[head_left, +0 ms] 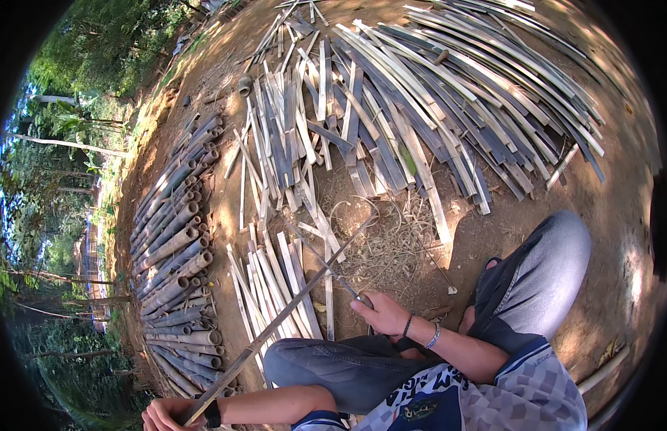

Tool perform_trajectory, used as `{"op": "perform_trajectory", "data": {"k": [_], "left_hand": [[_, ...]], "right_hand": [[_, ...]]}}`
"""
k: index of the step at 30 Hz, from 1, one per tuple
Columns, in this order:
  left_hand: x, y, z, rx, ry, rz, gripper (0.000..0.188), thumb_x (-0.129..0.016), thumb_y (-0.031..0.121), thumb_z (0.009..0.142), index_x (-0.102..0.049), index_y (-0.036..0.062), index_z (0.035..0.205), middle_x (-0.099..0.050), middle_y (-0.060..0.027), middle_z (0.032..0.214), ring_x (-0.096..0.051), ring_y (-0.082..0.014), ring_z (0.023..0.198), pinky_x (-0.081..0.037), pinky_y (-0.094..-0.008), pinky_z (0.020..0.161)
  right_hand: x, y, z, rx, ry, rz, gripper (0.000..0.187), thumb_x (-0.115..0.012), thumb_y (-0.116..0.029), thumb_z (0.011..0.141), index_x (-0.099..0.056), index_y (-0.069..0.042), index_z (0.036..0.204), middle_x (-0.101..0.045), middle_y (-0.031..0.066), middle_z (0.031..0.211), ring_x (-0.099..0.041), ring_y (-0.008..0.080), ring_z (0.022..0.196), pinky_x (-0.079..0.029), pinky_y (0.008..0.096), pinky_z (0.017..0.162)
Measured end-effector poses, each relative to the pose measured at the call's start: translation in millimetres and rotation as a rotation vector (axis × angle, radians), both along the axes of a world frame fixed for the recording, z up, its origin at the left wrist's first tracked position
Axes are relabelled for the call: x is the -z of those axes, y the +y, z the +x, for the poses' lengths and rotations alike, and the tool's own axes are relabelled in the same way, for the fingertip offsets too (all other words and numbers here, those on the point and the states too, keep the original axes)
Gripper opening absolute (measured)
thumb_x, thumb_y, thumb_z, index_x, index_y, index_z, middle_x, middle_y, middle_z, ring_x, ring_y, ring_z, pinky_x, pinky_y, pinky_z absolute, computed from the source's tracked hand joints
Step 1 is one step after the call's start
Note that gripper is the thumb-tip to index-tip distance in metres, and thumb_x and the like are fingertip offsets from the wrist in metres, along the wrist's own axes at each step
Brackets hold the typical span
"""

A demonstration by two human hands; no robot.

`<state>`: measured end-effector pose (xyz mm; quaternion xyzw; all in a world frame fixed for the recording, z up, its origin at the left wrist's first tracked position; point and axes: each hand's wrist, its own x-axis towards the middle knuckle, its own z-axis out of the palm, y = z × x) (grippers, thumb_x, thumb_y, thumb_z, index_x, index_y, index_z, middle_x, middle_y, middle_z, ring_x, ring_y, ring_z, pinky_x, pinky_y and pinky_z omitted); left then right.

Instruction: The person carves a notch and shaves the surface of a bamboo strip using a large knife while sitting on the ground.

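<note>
My left hand (168, 415), at the lower left edge, is closed around the near end of a long, thin bamboo strip (276, 323). The strip slants up and away to the right, passing over my bent left knee. In front of my body, my right hand (382, 313) grips the dark handle of a knife (346, 285). Its narrow blade points up and left and crosses the strip. Whether blade and strip touch, I cannot tell. Beyond the crossing, curly bamboo shavings (391, 248) lie heaped on the soil.
A wide spread of split bamboo slats (434, 108) covers the ground ahead. Pale slats (265, 287) lie beside my left knee. Whole bamboo poles (177, 248) are stacked at the left, before trees (82, 50). My right leg (538, 276) is bent at the right.
</note>
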<state>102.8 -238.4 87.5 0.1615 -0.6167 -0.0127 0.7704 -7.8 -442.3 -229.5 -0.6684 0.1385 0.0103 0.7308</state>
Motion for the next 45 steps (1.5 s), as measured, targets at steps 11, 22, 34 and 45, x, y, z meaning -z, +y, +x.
{"op": "perform_trajectory", "data": {"k": [11, 22, 34, 45], "left_hand": [[2, 1, 1, -0.016, 0.011, 0.009, 0.034, -0.046, 0.008, 0.084, -0.049, 0.0118, 0.05, -0.048, 0.0053, 0.041, -0.045, -0.0029, 0.032, -0.038, -0.0145, 0.032], [1, 3, 3, -0.045, 0.015, 0.013, 0.035, -0.048, 0.011, 0.085, -0.048, 0.0126, 0.05, -0.047, 0.006, 0.041, -0.044, -0.0025, 0.032, -0.038, -0.0134, 0.033], [4, -16, 6, -0.014, -0.104, 0.037, 0.024, -0.048, 0.007, 0.089, -0.052, 0.0128, 0.065, -0.048, 0.0069, 0.05, -0.047, -0.0025, 0.039, -0.04, -0.0161, 0.042], [-7, -39, 0, 0.14, -0.202, 0.071, 0.019, -0.049, 0.004, 0.084, -0.055, 0.0106, 0.068, -0.049, 0.0046, 0.051, -0.05, -0.0051, 0.04, -0.042, -0.0183, 0.04]], "right_hand": [[9, -1, 6, 0.036, -0.02, -0.037, 0.048, -0.049, -0.045, 0.093, -0.053, 0.0, 0.079, -0.055, 0.0154, 0.059, -0.056, 0.027, 0.049, -0.045, 0.0389, 0.05], [5, -3, 4, 0.025, -0.001, -0.033, 0.048, -0.048, -0.045, 0.093, -0.053, 0.001, 0.081, -0.052, 0.0144, 0.056, -0.058, 0.0305, 0.056, -0.044, 0.0422, 0.057], [-57, 17, -11, -0.192, -0.205, 0.059, 0.045, -0.046, -0.04, 0.095, -0.053, 0.003, 0.104, -0.057, 0.0283, 0.069, -0.058, 0.0473, 0.074, -0.045, 0.0494, 0.065], [51, -21, 17, 0.198, 0.231, -0.139, 0.05, -0.043, -0.045, 0.094, -0.055, 0.003, 0.088, -0.057, 0.0234, 0.063, -0.061, 0.0412, 0.068, -0.046, 0.0486, 0.064]]}}
